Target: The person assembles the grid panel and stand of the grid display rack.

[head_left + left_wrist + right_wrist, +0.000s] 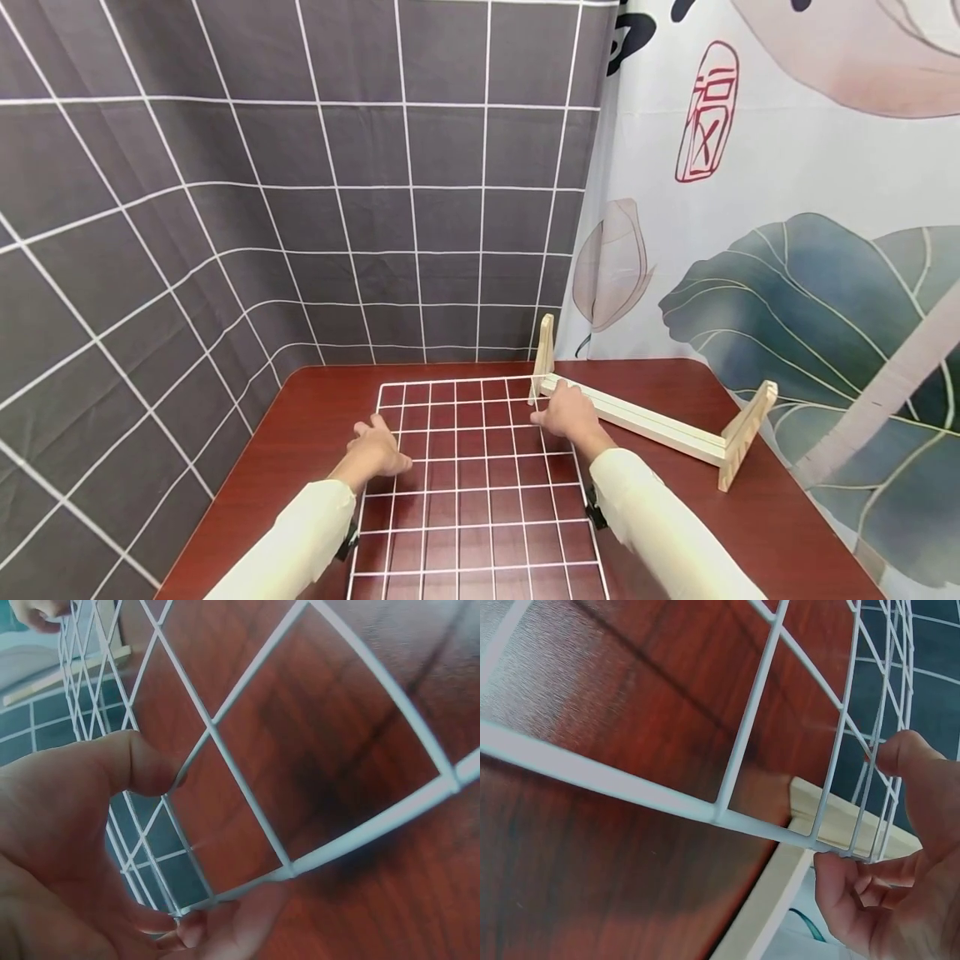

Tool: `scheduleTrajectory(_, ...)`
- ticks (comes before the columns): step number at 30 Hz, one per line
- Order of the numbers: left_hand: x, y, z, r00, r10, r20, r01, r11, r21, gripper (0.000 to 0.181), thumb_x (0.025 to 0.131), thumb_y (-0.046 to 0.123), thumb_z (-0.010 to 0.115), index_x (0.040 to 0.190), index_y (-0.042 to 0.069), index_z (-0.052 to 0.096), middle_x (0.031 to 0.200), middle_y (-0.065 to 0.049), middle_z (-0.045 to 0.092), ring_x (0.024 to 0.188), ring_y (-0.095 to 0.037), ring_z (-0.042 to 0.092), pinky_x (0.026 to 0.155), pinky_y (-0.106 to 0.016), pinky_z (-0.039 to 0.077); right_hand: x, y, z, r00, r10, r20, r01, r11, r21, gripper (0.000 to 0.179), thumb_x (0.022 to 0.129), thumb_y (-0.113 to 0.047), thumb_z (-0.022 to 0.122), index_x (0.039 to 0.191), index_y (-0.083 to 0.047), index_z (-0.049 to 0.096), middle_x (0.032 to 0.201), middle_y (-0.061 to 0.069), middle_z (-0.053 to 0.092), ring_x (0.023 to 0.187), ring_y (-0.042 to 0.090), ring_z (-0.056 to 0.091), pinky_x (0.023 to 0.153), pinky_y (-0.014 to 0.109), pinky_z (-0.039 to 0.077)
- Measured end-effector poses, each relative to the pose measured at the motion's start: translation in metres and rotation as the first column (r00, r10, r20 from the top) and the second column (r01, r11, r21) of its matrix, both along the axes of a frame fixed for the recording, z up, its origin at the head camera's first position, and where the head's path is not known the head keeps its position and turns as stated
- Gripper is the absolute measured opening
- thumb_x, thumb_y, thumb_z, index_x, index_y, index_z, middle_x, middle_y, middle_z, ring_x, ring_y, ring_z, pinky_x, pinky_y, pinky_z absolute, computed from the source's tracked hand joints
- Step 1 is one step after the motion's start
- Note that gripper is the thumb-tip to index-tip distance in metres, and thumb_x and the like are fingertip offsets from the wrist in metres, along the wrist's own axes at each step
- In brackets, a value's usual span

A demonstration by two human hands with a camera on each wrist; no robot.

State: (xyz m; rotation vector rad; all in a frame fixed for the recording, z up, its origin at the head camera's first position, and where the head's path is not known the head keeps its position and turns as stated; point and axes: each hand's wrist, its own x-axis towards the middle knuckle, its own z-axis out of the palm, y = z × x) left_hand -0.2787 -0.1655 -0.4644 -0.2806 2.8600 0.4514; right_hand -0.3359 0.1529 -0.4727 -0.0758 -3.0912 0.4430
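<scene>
White wire grid (457, 490), both hands (375, 454) (570, 414) pinching opposite edges, red-brown table (330, 400) beneath, wooden frame (645, 422) at right

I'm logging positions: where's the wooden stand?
Head view: the wooden stand is on the right side of the table, beside the wire grid and right hand.

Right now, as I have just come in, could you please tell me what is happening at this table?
A person is holding a white wire grid by its two sides, with the left hand on its left edge and the right hand on its right edge. The wooden stand is on the table to the right, not held by either hand.
</scene>
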Motion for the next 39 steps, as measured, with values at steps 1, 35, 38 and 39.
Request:
scheduleTrajectory(1,-0.001,0.0,0.003,1.0,-0.001,-0.007,0.001,1.0,0.004,0.109,0.076,0.033,0.084,0.147,-0.017,0.018,0.131,-0.045,0.035,0.114,-0.063,0.053,0.102,-0.064,0.049,-0.001,0.001,0.003,1.0,-0.002,-0.019,0.002,1.0,-0.009,0.085,0.077,-0.045,0.08,0.13,0.013,0.049,0.115,0.032,0.063,0.106,0.047,0.066,0.089,0.055,0.057)
scheduleTrajectory(35,-0.041,0.012,0.064,0.932,0.065,-0.356,-0.016,0.99,0.137,0.118,0.075,0.027,0.084,0.158,0.0,0.005,0.145,-0.04,0.025,0.116,-0.058,0.05,0.088,-0.061,0.056,-0.02,0.021,0.076,0.942,-0.091,-0.323,0.026,0.98,-0.199,0.09,0.077,-0.04,0.074,0.144,0.004,0.034,0.126,0.032,0.054,0.103,0.057,0.061,0.085,0.066,0.053)
scheduleTrajectory(38,-0.044,0.013,0.066,0.917,0.082,-0.389,-0.019,0.986,0.164,0.118,0.075,0.025,0.084,0.159,0.002,0.004,0.148,-0.039,0.023,0.12,-0.057,0.048,0.088,-0.062,0.055,-0.02,0.022,0.081,0.933,-0.107,-0.343,0.033,0.976,-0.214,0.093,0.077,-0.039,0.073,0.148,0.002,0.03,0.129,0.033,0.052,0.102,0.058,0.061,0.086,0.066,0.052)
scheduleTrajectory(39,-0.045,0.014,0.067,0.911,0.087,-0.404,-0.017,0.985,0.173,0.118,0.075,0.024,0.084,0.159,0.003,0.004,0.148,-0.038,0.024,0.12,-0.057,0.048,0.088,-0.062,0.055,-0.02,0.022,0.082,0.929,-0.116,-0.35,0.036,0.973,-0.227,0.093,0.077,-0.038,0.074,0.148,0.001,0.03,0.129,0.032,0.052,0.1,0.059,0.061,0.086,0.065,0.052)
